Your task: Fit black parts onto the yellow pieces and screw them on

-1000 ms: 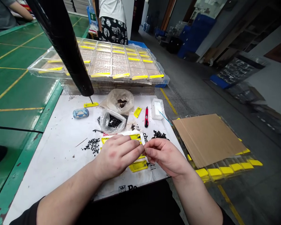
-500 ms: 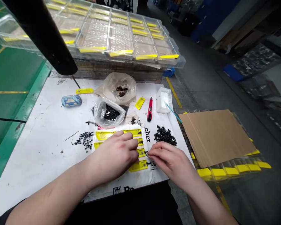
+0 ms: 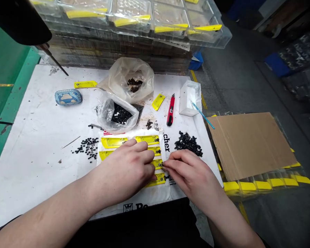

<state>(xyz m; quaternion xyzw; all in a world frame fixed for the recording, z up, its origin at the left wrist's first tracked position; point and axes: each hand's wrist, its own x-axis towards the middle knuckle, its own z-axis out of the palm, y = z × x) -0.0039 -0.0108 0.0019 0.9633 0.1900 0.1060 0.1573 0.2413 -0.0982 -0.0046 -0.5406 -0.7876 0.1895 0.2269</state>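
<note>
Yellow plastic parts (image 3: 146, 139) lie in rows on a white printed sheet (image 3: 134, 198). My left hand (image 3: 130, 168) is closed over these rows, its fingers curled down around a yellow part (image 3: 157, 163) whose right end shows past the knuckles; its fingertips are mostly hidden. At that end, my right hand (image 3: 188, 170) pinches a tiny black clip (image 3: 162, 165) between thumb and forefinger, touching the part. Just below, the nearest part has a black piece (image 3: 166, 178) at its tip. A pile of black clips (image 3: 188, 144) sits beyond my right hand.
Small black round pieces (image 3: 89, 148) are scattered at left. Two plastic bags (image 3: 131, 79) hold small parts. A red cutter (image 3: 171, 110), white box (image 3: 189, 98) and blue case (image 3: 68, 97) stand behind. A screwdriver tip (image 3: 57, 62) hangs upper left; stacked clear trays (image 3: 119, 43) close the back.
The view has tilted down and drawn nearer to the table. My right fingers have brought the black clip against the yellow part's end. My left hand keeps its place on the parts.
</note>
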